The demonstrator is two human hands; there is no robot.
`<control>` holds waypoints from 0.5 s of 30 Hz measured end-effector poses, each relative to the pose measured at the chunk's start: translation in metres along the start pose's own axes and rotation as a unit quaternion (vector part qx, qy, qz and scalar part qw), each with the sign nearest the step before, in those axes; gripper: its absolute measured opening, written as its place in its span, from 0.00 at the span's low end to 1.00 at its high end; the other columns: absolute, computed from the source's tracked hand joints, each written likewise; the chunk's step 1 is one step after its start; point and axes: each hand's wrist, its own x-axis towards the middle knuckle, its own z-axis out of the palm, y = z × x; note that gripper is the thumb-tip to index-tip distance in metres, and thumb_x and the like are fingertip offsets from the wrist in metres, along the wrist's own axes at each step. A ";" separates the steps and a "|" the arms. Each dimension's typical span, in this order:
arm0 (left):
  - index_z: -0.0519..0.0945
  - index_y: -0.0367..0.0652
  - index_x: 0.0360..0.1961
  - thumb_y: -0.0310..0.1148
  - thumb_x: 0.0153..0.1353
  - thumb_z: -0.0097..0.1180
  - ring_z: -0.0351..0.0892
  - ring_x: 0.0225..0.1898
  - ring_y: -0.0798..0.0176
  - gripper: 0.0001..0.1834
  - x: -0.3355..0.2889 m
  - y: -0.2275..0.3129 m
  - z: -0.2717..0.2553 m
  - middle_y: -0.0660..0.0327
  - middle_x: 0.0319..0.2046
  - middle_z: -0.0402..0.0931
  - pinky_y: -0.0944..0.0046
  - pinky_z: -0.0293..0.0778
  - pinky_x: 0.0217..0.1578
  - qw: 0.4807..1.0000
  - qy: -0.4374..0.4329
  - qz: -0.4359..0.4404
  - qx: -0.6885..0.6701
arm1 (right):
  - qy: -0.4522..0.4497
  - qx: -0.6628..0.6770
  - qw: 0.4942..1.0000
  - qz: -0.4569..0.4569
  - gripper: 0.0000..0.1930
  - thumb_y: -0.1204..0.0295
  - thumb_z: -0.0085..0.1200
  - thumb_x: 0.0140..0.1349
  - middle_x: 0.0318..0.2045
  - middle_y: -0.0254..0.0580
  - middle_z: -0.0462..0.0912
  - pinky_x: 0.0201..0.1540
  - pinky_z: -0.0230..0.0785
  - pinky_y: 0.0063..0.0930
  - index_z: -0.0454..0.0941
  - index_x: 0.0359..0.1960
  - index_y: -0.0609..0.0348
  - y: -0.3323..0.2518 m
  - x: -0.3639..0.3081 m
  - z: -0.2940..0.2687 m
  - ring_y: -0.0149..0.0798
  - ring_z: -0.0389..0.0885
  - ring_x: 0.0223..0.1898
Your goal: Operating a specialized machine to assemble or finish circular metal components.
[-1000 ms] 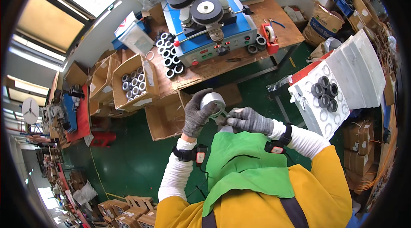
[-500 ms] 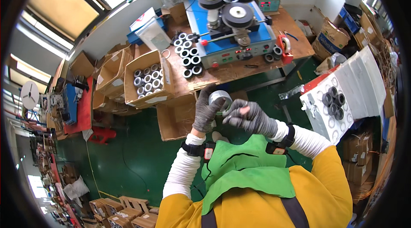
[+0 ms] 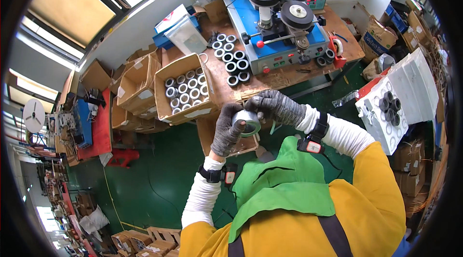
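Note:
A pale silvery ring (image 3: 247, 123) with a wide hollow middle is held up over the near edge of the workbench. My left hand (image 3: 226, 130), in a grey knit glove, is closed around its left side, thumb across the front. My right hand (image 3: 276, 106), also gloved, has its fingers curled together at the ring's upper right edge. What those fingers pinch is hidden. Below my right hand hangs a short, thin pale-green strip (image 3: 273, 128); whether it joins the ring I cannot tell.
Past my hands, the wooden workbench (image 3: 270, 82) bears a blue-topped machine with black rollers (image 3: 295, 15). Several black-and-white rings (image 3: 237, 65) stand beside it. An open carton (image 3: 166, 74) holds more rings. On the right, a white foam tray (image 3: 374, 121) carries black rings.
My right hand has come up and inward from the ring's lower right to its upper edge. My left hand still grips the ring. The whole view has shifted, with the bench appearing farther right.

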 end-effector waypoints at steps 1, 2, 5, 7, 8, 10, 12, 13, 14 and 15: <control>0.67 0.39 0.35 0.51 0.45 0.57 0.65 0.34 0.68 0.27 -0.001 -0.001 -0.004 0.62 0.31 0.66 0.69 0.63 0.38 1.000 -0.001 0.002 0.001 | 0.000 0.000 1.000 -0.002 0.13 0.66 0.46 0.56 0.26 0.36 0.75 0.30 0.68 0.18 0.73 0.36 0.65 0.003 0.006 -0.001 0.24 0.72 0.25; 0.67 0.39 0.35 0.47 0.46 0.58 0.66 0.35 0.67 0.24 -0.002 0.001 -0.006 0.61 0.32 0.67 0.68 0.63 0.39 0.998 0.045 -0.003 -0.040 | 0.008 -0.011 0.999 -0.035 0.11 0.70 0.47 0.55 0.28 0.36 0.75 0.31 0.68 0.19 0.73 0.37 0.65 0.008 0.013 -0.004 0.26 0.73 0.28; 0.70 0.39 0.34 0.35 0.48 0.58 0.66 0.41 0.66 0.15 -0.011 -0.014 -0.022 0.59 0.38 0.69 0.67 0.63 0.43 0.993 0.114 0.010 -0.020 | 0.002 -0.254 0.939 -0.231 0.10 0.79 0.49 0.52 0.31 0.36 0.75 0.37 0.67 0.22 0.72 0.38 0.64 0.007 0.024 0.002 0.30 0.73 0.35; 0.71 0.38 0.31 0.34 0.49 0.57 0.64 0.45 0.65 0.13 -0.017 -0.017 -0.021 0.58 0.41 0.68 0.66 0.62 0.46 0.980 0.127 -0.020 -0.152 | 0.069 -0.036 0.986 -0.149 0.12 0.66 0.44 0.58 0.25 0.31 0.75 0.31 0.67 0.15 0.73 0.36 0.59 0.012 0.033 0.008 0.23 0.73 0.27; 0.72 0.36 0.32 0.32 0.51 0.55 0.66 0.45 0.66 0.11 -0.017 -0.021 -0.021 0.58 0.42 0.68 0.67 0.63 0.45 0.980 0.136 -0.007 -0.146 | 0.062 -0.028 0.989 -0.129 0.11 0.67 0.45 0.57 0.27 0.32 0.76 0.34 0.68 0.17 0.74 0.36 0.60 0.010 0.035 0.010 0.24 0.73 0.29; 0.72 0.36 0.34 0.32 0.52 0.54 0.66 0.43 0.66 0.11 -0.013 -0.009 -0.016 0.58 0.41 0.68 0.67 0.64 0.44 0.972 0.154 -0.070 -0.163 | 0.045 0.021 0.991 -0.122 0.12 0.67 0.44 0.58 0.28 0.33 0.76 0.36 0.67 0.18 0.73 0.37 0.62 0.014 0.041 0.017 0.25 0.74 0.30; 0.72 0.36 0.38 0.31 0.53 0.51 0.69 0.39 0.68 0.12 -0.003 0.008 -0.009 0.60 0.37 0.69 0.67 0.69 0.40 0.960 0.192 -0.125 -0.160 | 0.027 0.053 0.990 -0.127 0.13 0.66 0.43 0.59 0.29 0.34 0.76 0.37 0.67 0.19 0.73 0.38 0.63 0.019 0.047 0.025 0.26 0.74 0.31; 0.72 0.35 0.40 0.30 0.54 0.50 0.70 0.37 0.67 0.13 -0.003 -0.002 -0.015 0.61 0.35 0.70 0.66 0.70 0.39 0.953 0.202 -0.120 -0.190 | 0.023 0.035 0.989 -0.139 0.14 0.65 0.42 0.60 0.28 0.34 0.77 0.37 0.68 0.19 0.73 0.38 0.63 0.024 0.052 0.030 0.25 0.74 0.30; 0.72 0.35 0.40 0.30 0.54 0.49 0.70 0.36 0.67 0.13 -0.005 -0.013 -0.019 0.61 0.34 0.70 0.66 0.70 0.39 0.958 0.189 -0.095 -0.192 | 0.020 0.058 0.990 -0.129 0.14 0.65 0.42 0.59 0.29 0.34 0.77 0.37 0.68 0.19 0.72 0.39 0.63 0.032 0.059 0.029 0.26 0.74 0.30; 0.71 0.35 0.40 0.30 0.53 0.49 0.70 0.35 0.67 0.13 -0.009 -0.022 -0.023 0.61 0.33 0.71 0.67 0.70 0.39 0.962 0.179 -0.073 -0.193 | 0.014 0.084 0.989 -0.117 0.15 0.65 0.42 0.59 0.30 0.35 0.77 0.37 0.68 0.19 0.72 0.39 0.63 0.041 0.066 0.027 0.26 0.74 0.31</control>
